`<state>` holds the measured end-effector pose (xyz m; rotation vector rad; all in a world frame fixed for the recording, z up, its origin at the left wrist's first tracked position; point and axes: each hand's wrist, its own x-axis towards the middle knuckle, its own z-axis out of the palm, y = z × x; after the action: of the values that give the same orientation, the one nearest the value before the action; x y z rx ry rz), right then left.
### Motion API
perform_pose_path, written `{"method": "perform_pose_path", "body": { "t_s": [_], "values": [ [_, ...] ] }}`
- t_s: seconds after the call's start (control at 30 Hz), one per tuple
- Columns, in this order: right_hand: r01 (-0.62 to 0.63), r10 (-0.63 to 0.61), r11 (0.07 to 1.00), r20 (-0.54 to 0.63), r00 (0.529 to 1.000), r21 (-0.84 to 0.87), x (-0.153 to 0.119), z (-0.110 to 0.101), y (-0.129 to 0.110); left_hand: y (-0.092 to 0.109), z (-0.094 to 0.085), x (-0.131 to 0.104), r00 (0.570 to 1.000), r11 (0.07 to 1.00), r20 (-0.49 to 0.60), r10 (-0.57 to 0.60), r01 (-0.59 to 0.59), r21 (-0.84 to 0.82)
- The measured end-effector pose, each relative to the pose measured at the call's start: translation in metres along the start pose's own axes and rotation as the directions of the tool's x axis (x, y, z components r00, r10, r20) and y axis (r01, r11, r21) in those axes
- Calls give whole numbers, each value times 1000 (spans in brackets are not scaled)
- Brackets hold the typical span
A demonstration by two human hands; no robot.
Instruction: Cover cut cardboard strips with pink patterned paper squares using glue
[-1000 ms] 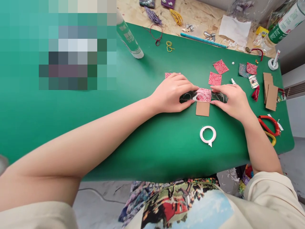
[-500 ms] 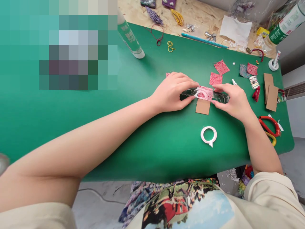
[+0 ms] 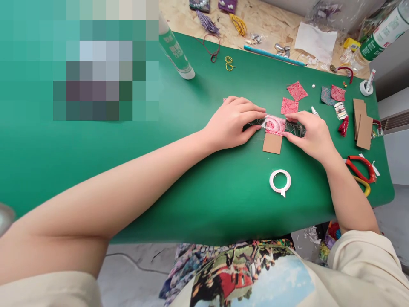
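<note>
A clear ruler with cut-out shapes (image 3: 292, 128) spans the gap between my two hands. My left hand (image 3: 232, 123) grips its left end between thumb and fingers, and my right hand (image 3: 311, 131) pinches its right end. Beneath the ruler, a red-and-white patterned fabric piece (image 3: 277, 126) shows through. A square of brown cardboard (image 3: 272, 144) sticks out below the fabric, toward me. Behind my left hand a bit of red fabric peeks out, mostly hidden. Two red patterned squares, one nearer (image 3: 289, 106) and one farther (image 3: 297, 90), lie just beyond the ruler.
A white tape roll (image 3: 272, 182) lies nearer me. Right of my hand are cardboard strips (image 3: 364, 133), red-handled scissors (image 3: 367, 164) and a red tassel (image 3: 343, 126). A glue bottle (image 3: 180, 59) stands at the back. A blue pencil (image 3: 275, 56) lies along the far edge.
The ruler has shifted and tilted very slightly between my hands. Both hands keep their hold in nearly the same place, and the loose things around them are unmoved.
</note>
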<state>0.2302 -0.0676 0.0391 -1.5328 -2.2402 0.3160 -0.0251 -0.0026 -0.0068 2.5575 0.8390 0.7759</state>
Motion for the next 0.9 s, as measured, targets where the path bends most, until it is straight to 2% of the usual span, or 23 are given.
{"method": "perform_pose_path", "body": {
  "t_s": [0.23, 0.5, 0.63, 0.8, 0.9],
  "values": [
    [-59, 58, 998, 47, 997, 27, 1, -1, 1, 0, 0, 2, 1000, 1000, 14, 4, -4, 4],
    [-95, 94, 995, 37, 995, 42, 1, -3, -7, 1, -5, 1, 999, 1000, 42, 7, -7, 11],
    [-66, 61, 994, 63, 996, 87, 0, -6, -8, 1, -5, -2, 998, 998, 41, 52, -54, 30],
    [2, -2, 1000, 46, 999, 2, 0, -6, -8, 1, -5, -2, 997, 997, 17, 77, -77, 28],
    [-4, 2, 1000, 69, 998, 28, 0, -7, -8, 1, -7, -2, 997, 997, 26, 69, -70, 30]
  ]
}}
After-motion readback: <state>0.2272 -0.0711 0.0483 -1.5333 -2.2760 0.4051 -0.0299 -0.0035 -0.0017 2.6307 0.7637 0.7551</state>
